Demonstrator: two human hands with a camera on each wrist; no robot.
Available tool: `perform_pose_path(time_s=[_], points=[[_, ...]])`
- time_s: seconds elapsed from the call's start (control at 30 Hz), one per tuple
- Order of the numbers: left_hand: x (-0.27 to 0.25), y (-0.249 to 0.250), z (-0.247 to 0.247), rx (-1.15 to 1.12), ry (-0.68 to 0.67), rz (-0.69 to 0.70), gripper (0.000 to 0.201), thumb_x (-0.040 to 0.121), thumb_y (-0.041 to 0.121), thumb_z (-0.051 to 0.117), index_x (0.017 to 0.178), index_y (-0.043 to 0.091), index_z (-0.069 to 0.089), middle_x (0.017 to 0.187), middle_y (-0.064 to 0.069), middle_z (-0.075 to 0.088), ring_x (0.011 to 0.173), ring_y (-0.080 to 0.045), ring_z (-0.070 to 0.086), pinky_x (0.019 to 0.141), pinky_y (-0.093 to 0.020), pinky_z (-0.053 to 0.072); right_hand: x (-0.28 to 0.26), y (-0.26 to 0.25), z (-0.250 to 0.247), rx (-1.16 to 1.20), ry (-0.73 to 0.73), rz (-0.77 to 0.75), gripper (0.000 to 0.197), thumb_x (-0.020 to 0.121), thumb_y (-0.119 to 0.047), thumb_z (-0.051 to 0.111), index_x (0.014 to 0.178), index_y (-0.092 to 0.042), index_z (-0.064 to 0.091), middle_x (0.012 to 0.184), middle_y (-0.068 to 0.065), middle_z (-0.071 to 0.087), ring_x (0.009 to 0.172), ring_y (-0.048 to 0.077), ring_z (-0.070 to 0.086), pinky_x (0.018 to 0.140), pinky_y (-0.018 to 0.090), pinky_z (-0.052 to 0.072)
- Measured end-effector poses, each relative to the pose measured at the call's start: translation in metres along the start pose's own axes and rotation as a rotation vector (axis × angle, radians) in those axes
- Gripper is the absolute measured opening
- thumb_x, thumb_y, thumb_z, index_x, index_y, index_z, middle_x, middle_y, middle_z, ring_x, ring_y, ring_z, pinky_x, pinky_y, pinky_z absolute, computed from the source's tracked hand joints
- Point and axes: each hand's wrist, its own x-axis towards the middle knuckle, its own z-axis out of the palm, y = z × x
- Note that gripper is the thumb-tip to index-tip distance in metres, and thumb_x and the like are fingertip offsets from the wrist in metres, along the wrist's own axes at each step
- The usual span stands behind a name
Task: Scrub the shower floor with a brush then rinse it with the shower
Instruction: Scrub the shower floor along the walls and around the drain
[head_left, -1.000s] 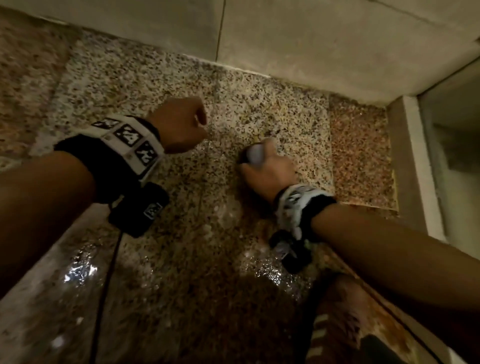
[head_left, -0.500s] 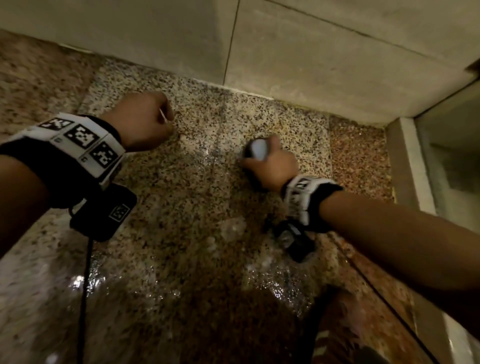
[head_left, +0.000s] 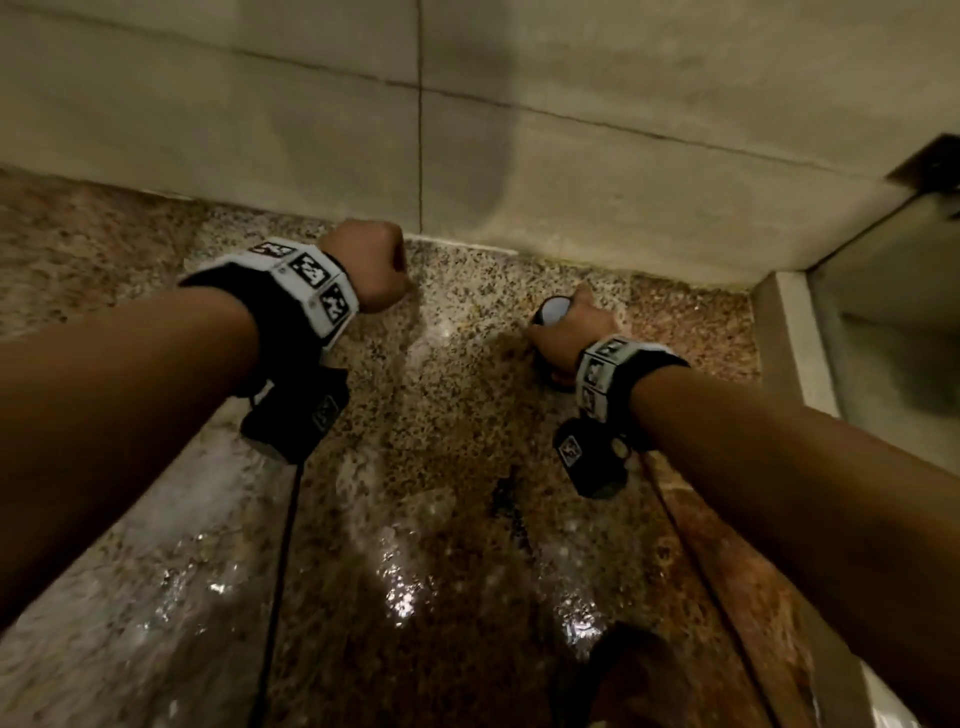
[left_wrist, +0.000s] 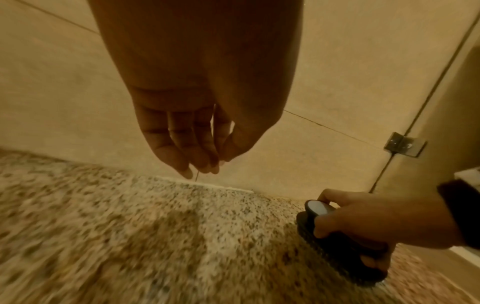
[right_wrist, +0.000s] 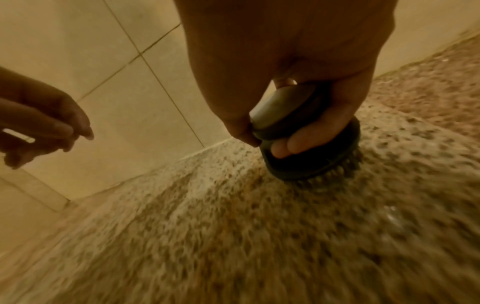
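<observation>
Head view: right hand (head_left: 571, 332) wrapped around a dark round brush (head_left: 551, 312) with a pale cap, pressed to the wet speckled shower floor (head_left: 441, 415) close to the tiled wall (head_left: 571, 156); left hand (head_left: 371, 270) raised beside it, curled loosely, well apart from the brush.

Left wrist view: left hand (left_wrist: 197, 131) hanging above the floor (left_wrist: 130, 236), fingers (left_wrist: 179, 158) drawn together at the tips, pinching a thin pale sliver too small to identify. At right, right hand (left_wrist: 376, 224) clamped on the brush (left_wrist: 337, 242).

Right wrist view: grip of the right hand (right_wrist: 293, 98) closed around the brush's (right_wrist: 306, 156) knob, bristles touching the floor (right_wrist: 259, 236) near the wall's (right_wrist: 130, 72) base; floor blurred.
</observation>
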Motion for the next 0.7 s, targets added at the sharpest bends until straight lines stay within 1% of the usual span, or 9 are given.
perform_pose_path(time_s=[0.1,0.17,0.23,0.37,0.43,0.5,0.53,0.6,0.7], points=[[0.024,0.047,-0.015,0.051,0.022,-0.01,0.022,0.083,0.013,0.057,0.097,0.002,0.07,0.101,-0.021,0.068,0.096,-0.035,0.063,0.08,-0.036,0.05,0.011,-0.013,-0.027,0.096,-0.012,-0.005,0.094,0.091,-0.044,0.059,0.155,-0.012,-0.003,0.149,0.017,0.036,0.117,0.038,0.054,0.084,0.035,0.052],[0.04,0.08,-0.023,0.081,0.035,0.018,0.02,0.083,0.013,0.055,0.093,0.002,0.069,0.097,-0.02,0.067,0.093,-0.035,0.063,0.078,-0.037,0.05,0.019,-0.017,-0.048,0.195,-0.024,-0.026,0.092,0.092,-0.043,0.058,0.153,-0.007,0.0,0.132,0.018,0.046,0.113,0.036,0.056,0.089,0.038,0.052],[0.054,0.118,-0.027,0.13,0.019,0.06,0.015,0.083,0.012,0.055,0.087,0.003,0.066,0.089,-0.019,0.065,0.083,-0.034,0.06,0.078,-0.04,0.051,0.023,-0.011,-0.07,0.259,-0.02,0.008,0.094,0.094,-0.046,0.052,0.153,-0.006,-0.01,0.113,0.014,0.048,0.103,0.034,0.06,0.082,0.036,0.054],[0.073,0.186,-0.032,0.303,-0.019,0.174,0.021,0.087,0.019,0.053,0.097,0.003,0.062,0.097,-0.021,0.063,0.089,-0.038,0.059,0.069,-0.037,0.045,0.037,0.027,-0.095,0.43,-0.055,0.109,0.095,0.088,-0.039,0.057,0.153,-0.017,-0.009,0.14,0.016,0.042,0.101,0.039,0.062,0.086,0.049,0.055],[0.084,0.217,-0.036,0.413,-0.023,0.274,0.018,0.089,0.021,0.051,0.096,0.004,0.056,0.096,-0.022,0.059,0.087,-0.038,0.056,0.066,-0.035,0.038,0.041,0.05,-0.102,0.505,-0.033,0.154,0.081,0.089,-0.036,0.054,0.151,-0.014,0.008,0.124,0.012,0.045,0.096,0.037,0.062,0.084,0.046,0.055],[0.094,0.247,-0.037,0.515,-0.046,0.357,0.008,0.089,0.016,0.049,0.088,0.009,0.049,0.084,-0.016,0.051,0.075,-0.034,0.05,0.063,-0.034,0.036,0.045,0.074,-0.1,0.5,-0.012,0.177,0.041,0.094,-0.037,0.047,0.124,-0.009,0.041,0.109,0.014,0.049,0.089,0.031,0.058,0.075,0.035,0.049],[0.1,0.262,-0.034,0.539,-0.067,0.39,0.007,0.09,0.015,0.048,0.085,0.01,0.046,0.078,-0.012,0.046,0.071,-0.032,0.046,0.061,-0.034,0.036,0.049,0.084,-0.1,0.512,0.005,0.216,0.034,0.093,-0.04,0.047,0.113,-0.013,0.044,0.106,0.014,0.052,0.086,0.03,0.058,0.07,0.034,0.049],[0.108,0.28,-0.025,0.596,-0.132,0.422,0.006,0.09,0.014,0.047,0.085,0.01,0.045,0.074,-0.009,0.044,0.068,-0.03,0.045,0.061,-0.034,0.037,0.049,0.099,-0.098,0.571,0.028,0.27,0.051,0.088,-0.047,0.051,0.127,-0.016,0.041,0.115,0.013,0.059,0.09,0.033,0.064,0.071,0.037,0.055],[0.131,0.301,0.004,0.692,-0.236,0.489,0.011,0.091,0.016,0.048,0.09,0.007,0.055,0.083,-0.014,0.056,0.07,-0.03,0.051,0.06,-0.033,0.04,0.058,0.124,-0.097,0.626,0.044,0.285,0.076,0.091,-0.045,0.056,0.148,-0.009,0.021,0.136,0.02,0.049,0.114,0.037,0.057,0.093,0.047,0.051]])
